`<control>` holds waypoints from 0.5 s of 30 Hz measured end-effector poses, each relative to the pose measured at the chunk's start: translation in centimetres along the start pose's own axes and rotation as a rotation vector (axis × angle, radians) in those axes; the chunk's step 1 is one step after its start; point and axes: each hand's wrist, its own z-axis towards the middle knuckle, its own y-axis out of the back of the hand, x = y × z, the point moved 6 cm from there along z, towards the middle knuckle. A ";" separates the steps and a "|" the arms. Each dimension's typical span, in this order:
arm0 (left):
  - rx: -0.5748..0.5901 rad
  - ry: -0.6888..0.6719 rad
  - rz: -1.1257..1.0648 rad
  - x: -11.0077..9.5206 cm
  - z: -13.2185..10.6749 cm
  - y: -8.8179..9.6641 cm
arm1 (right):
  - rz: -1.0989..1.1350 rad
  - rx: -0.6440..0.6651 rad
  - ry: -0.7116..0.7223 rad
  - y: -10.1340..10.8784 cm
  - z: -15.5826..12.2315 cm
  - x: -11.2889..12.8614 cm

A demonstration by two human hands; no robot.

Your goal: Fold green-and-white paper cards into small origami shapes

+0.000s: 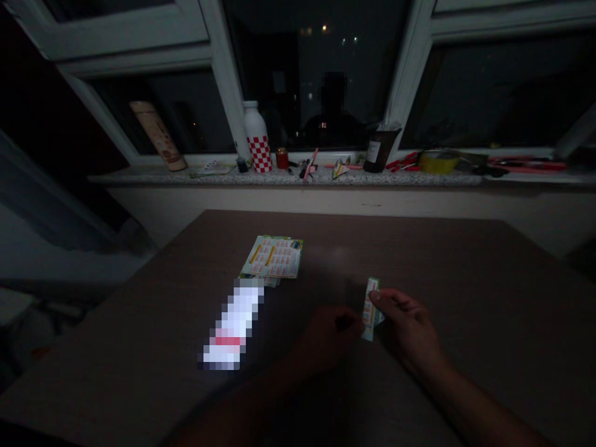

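Note:
Over the table, my right hand (410, 323) pinches a narrow folded printed paper (371, 310) between thumb and fingers. It is pale green and white with red and yellow print, and a second corner shows behind it. My left hand (328, 338) is in deep shadow, its fingers curled into a pinch at the paper's lower left edge. To the left lies a stack of similar printed sheets (272, 257), slightly fanned. A glowing phone-like slab (233, 326), its screen blurred out, lies just in front of the stack.
The brown table (442, 254) reaches to the wall below the window. On the stone sill (209, 179) stand a tan bottle (158, 135), a red-and-white checked bottle (257, 136), a small red jar (282, 158), a dark drink cup (380, 148) and yellow tape (438, 162). The room is dim.

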 end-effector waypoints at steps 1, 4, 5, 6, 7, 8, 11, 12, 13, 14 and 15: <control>0.002 0.005 -0.004 0.0 0.0 0.0 | 0.021 -0.006 -0.003 0.0 0.0 0.0; 0.006 0.023 -0.010 0.2 -0.1 0.1 | 0.080 -0.021 -0.002 0.1 0.2 -0.1; 0.007 0.023 -0.008 0.2 -0.1 0.1 | 0.092 -0.025 -0.005 0.2 0.3 -0.2; 0.010 0.018 -0.003 0.2 -0.1 0.2 | 0.098 -0.026 -0.009 0.2 0.3 -0.3; 0.017 0.007 0.005 0.1 -0.1 0.2 | 0.100 -0.029 -0.013 0.3 0.4 -0.3; 0.029 -0.009 0.017 0.0 -0.1 0.3 | 0.100 -0.033 -0.016 0.4 0.4 -0.4; 0.070 -0.062 0.085 -0.4 -0.2 0.3 | 0.100 -0.055 -0.018 0.7 0.5 -0.6; 0.073 -0.077 0.111 -0.5 -0.2 0.3 | 0.102 -0.061 -0.017 0.7 0.5 -0.6; 0.072 -0.090 0.139 -0.7 -0.3 0.4 | 0.103 -0.064 -0.016 0.8 0.5 -0.6; 0.064 -0.103 0.168 -0.8 -0.3 0.5 | 0.104 -0.063 -0.015 0.8 0.5 -0.6; 0.055 -0.116 0.199 -0.9 -0.4 0.5 | 0.104 -0.061 -0.014 0.8 0.4 -0.7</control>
